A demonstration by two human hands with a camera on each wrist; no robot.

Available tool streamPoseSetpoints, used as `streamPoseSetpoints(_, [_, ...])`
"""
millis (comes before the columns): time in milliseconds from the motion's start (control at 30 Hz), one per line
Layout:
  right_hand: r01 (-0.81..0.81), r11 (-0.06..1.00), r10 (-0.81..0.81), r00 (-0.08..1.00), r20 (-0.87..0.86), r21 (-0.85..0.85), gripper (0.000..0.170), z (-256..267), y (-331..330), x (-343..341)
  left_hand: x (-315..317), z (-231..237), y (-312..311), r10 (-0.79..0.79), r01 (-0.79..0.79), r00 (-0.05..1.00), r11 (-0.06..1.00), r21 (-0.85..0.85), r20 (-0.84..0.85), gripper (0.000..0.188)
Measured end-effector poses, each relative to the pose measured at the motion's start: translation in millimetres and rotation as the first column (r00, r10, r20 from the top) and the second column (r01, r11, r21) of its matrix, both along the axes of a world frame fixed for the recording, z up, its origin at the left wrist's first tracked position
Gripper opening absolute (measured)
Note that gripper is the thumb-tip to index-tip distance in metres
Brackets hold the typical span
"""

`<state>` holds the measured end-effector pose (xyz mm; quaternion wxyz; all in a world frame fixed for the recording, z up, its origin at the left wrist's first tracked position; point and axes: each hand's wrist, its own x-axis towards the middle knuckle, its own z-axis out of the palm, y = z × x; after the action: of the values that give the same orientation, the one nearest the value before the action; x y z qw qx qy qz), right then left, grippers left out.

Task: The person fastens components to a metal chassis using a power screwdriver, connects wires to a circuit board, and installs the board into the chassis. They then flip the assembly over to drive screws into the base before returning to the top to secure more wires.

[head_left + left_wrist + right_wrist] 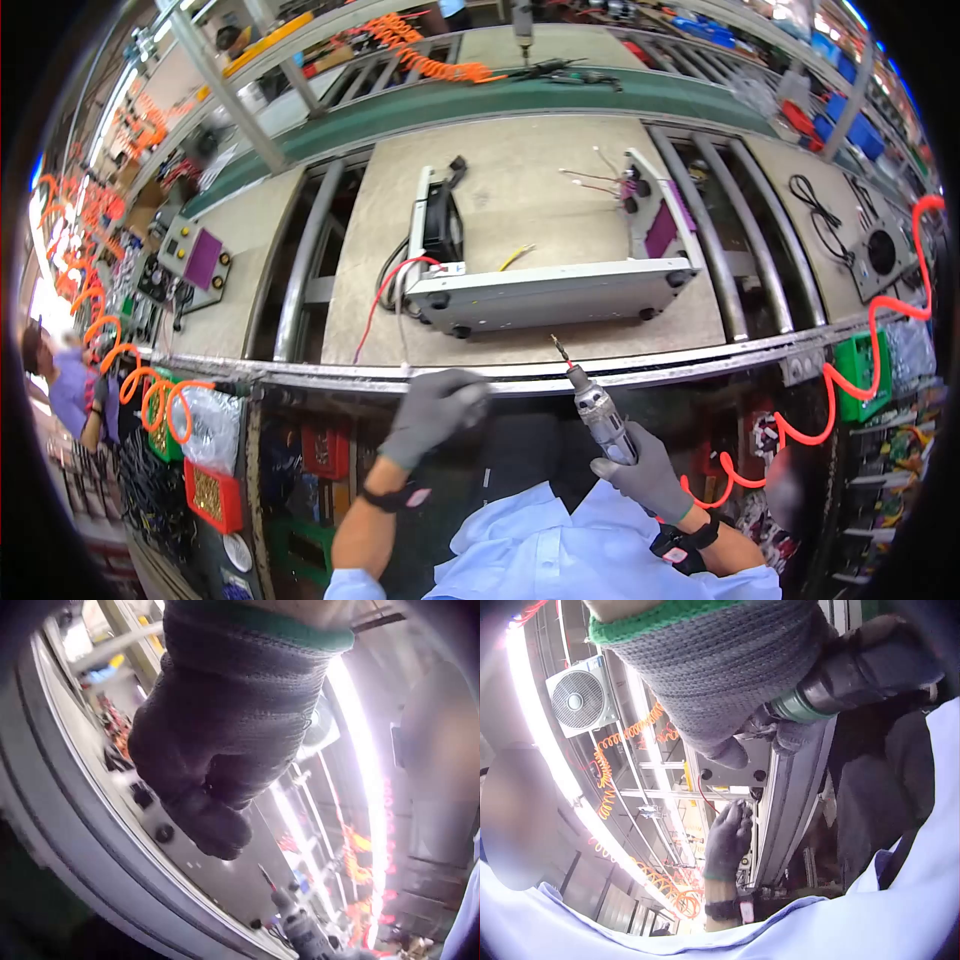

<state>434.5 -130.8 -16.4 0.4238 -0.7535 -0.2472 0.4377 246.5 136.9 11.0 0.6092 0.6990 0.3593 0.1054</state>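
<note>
Case (550,300) sits on the board (500,175), its long feet-bearing side facing the person and lying near the front edge, the two end walls running back from it. Fan (441,222) at the left wall, purple panel (660,230) at the right. Red wire (383,300) trails from the case's left end toward the board's front-left corner; yellow wire (517,257) lies loose-ended inside. Right hand (650,480) grips the driver (604,422) round its body, bit up and aimed toward the front edge, apart from the case. Left hand (435,415) is in front of the board, left of the driver, fingers bent in; cannot tell whether anything small is pinched there (the left wrist view shows mostly glove). Step in hand, by my reading: driver ready, bit not engaged, neither hand on the case. The next move, if the driver is to be used on it, calls for lining the bit up squarely and bracing the case, loose wires kept out of the way.
</note>
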Motion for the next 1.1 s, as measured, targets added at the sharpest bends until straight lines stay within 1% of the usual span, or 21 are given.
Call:
streamPoseSetpoints(33, [0.03, 1.0, -0.03, 0.999, 0.011, 0.009, 0.047, 2.7, -5.9, 0.5, 29.0, -8.2, -4.4, -0.036, 0.036, 0.999, 0.999, -0.005, 0.031, 0.018])
streamPoseSetpoints(100, [0.094, 0.995, -0.095, 0.995, 0.018, 0.021, 0.045, 4.2, -19.2, 2.3, 66.8, -37.2, -3.8, -0.09, 0.051, 0.991, 0.94, 0.338, 0.1, 0.017])
streamPoseSetpoints(133, [0.129, 0.991, -0.129, 0.992, 0.013, 0.027, 0.044, 2.7, -27.0, 2.3, 79.5, -48.1, -3.4, -0.122, 0.042, 0.984, 0.867, 0.496, 0.131, 0.016])
streamPoseSetpoints(233, [0.227, 0.973, -0.226, 0.974, -0.032, 0.04, 0.041, -1.9, -42.4, 4.3, 86.4, -61.6, 1.2, -0.112, 0.037, 0.992, 0.662, 0.748, 0.051, 0.014])
streamPoseSetpoints(267, [0.256, 0.966, -0.254, 0.966, -0.054, 0.041, 0.04, -4.3, -46.4, 4.6, 85.4, -61.4, -2.4, -0.055, 0.013, 0.998, 0.69, 0.724, 0.035, 0.012])
streamPoseSetpoints(367, [0.291, 0.956, -0.29, 0.956, -0.046, 0.028, 0.038, -17.1, -48.6, 9.2, 79.2, -64.3, -0.6, 0.015, 0.032, 0.999, 0.533, 0.846, -0.047, 0.013])
streamPoseSetpoints(400, [0.306, 0.952, -0.307, 0.943, -0.128, -0.028, 0.037, -8.5, -45.7, 11.2, 77.6, -63.4, 0.4, 0.013, 0.003, 1.0, 0.509, 0.861, -0.011, 0.013])
streamPoseSetpoints(500, [0.298, 0.953, -0.29, 0.948, -0.128, 0.05, 0.038, -19.8, -44.6, 13.0, 73.4, -55.3, 1.6, -0.002, -0.087, 0.995, 0.437, 0.895, 0.097, 0.012])
streamPoseSetpoints(600, [0.271, 0.958, -0.262, 0.96, -0.1, 0.093, 0.038, -21.3, -43.6, 13.6, 59.3, -15.2, -0.8, 0.064, -0.134, 0.991, 0.637, 0.759, 0.122, 0.013])
streamPoseSetpoints(633, [0.27, 0.958, -0.259, 0.959, -0.113, 0.095, 0.038, -17.5, -42.4, 14.7, 53.3, 7.4, 0.5, 0.009, -0.106, 0.99, 0.701, 0.705, 0.139, 0.014])
streamPoseSetpoints(667, [0.267, 0.959, -0.255, 0.959, -0.124, 0.097, 0.039, -10.5, -40.0, 16.0, 50.1, 40.9, -2.6, 0.015, -0.082, 0.994, 0.765, 0.639, 0.11, 0.015])
streamPoseSetpoints(733, [0.258, 0.962, -0.246, 0.961, -0.129, 0.085, 0.04, -2.1, -34.7, 18.1, 42.7, 98.6, 11.2, -0.054, -0.003, 0.996, 0.77, 0.638, 0.069, 0.015])
streamPoseSetpoints(767, [0.251, 0.965, -0.241, 0.963, -0.124, 0.072, 0.04, 1.6, -32.3, 19.6, 36.1, 122.8, 28.9, -0.122, 0.063, 0.992, 0.682, 0.728, 0.028, 0.013])
streamPoseSetpoints(800, [0.245, 0.968, -0.237, 0.965, -0.115, 0.061, 0.041, 4.7, -31.0, 20.6, 35.4, 149.7, 43.0, -0.119, 0.053, 0.992, 0.682, 0.729, 0.039, 0.012])
streamPoseSetpoints(833, [0.239, 0.969, -0.231, 0.966, -0.115, 0.062, 0.041, 5.8, -30.6, 21.0, 37.5, 167.6, 61.6, -0.081, -0.007, 0.993, 0.695, 0.719, 0.088, 0.013])
streamPoseSetpoints(867, [0.23, 0.971, -0.221, 0.968, -0.114, 0.064, 0.041, 5.6, -29.5, 21.3, 46.0, 204.1, 73.1, -0.088, 0.098, 0.994, 0.575, 0.812, -0.057, 0.015])
streamPoseSetpoints(900, [0.216, 0.974, -0.208, 0.971, -0.115, 0.067, 0.04, 6.9, -27.7, 20.8, 58.0, 225.9, 79.7, 0.046, 0.047, 0.994, 0.643, 0.765, -0.099, 0.017])
streamPoseSetpoints(967, [0.234, 0.971, -0.218, 0.951, -0.22, 0.049, 0.039, 19.8, -19.9, 18.4, 75.3, 232.8, 89.3, 0.031, 0.024, 0.997, 0.743, 0.668, -0.071, 0.017])
streamPoseSetpoints(1000, [0.243, 0.969, -0.223, 0.936, -0.271, 0.045, 0.039, 25.0, -15.3, 17.3, 86.8, 222.6, 87.2, 0.007, 0.019, 0.999, 0.79, 0.612, -0.04, 0.016])
streamPoseSetpoints(1033, [0.242, 0.968, -0.218, 0.943, -0.253, 0.069, 0.038, 24.5, -11.4, 15.1, 98.5, 210.8, 83.7, -0.021, 0.022, 1.0, 0.832, 0.555, -0.009, 0.016])
streamPoseSetpoints(1100, [0.249, 0.961, -0.219, 0.95, -0.221, 0.117, 0.038, 19.5, -5.3, 8.5, 116.7, 180.0, 71.4, -0.201, 0.194, 0.98, 0.92, 0.34, -0.017, 0.016])
